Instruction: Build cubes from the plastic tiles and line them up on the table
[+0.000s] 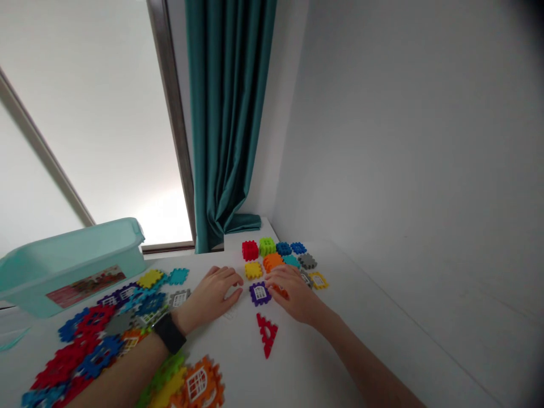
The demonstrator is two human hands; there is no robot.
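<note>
My left hand [216, 292] hovers at the table's middle, thumb and fingers apart with nothing between them. A yellow interlocking tile [254, 270] and a purple tile [260, 293] with a white window insert lie just right of it. Over an orange tile [280, 290] is my right hand [293, 292], thumb and fingers spread, the thumb tip by the purple tile's right edge. Part of that orange tile shows between thumb and fingers; whether they touch it is unclear. A red triangular piece [267, 335] lies nearer to me.
Mixed tiles [91, 320] are heaped at the left, beside a pale teal bin [85, 266]. Sorted groups stand farther back, including red [250, 250], lime green [267, 246] and orange [272, 261] tiles. A wall [403, 170] borders the right; a curtain [227, 113] hangs behind.
</note>
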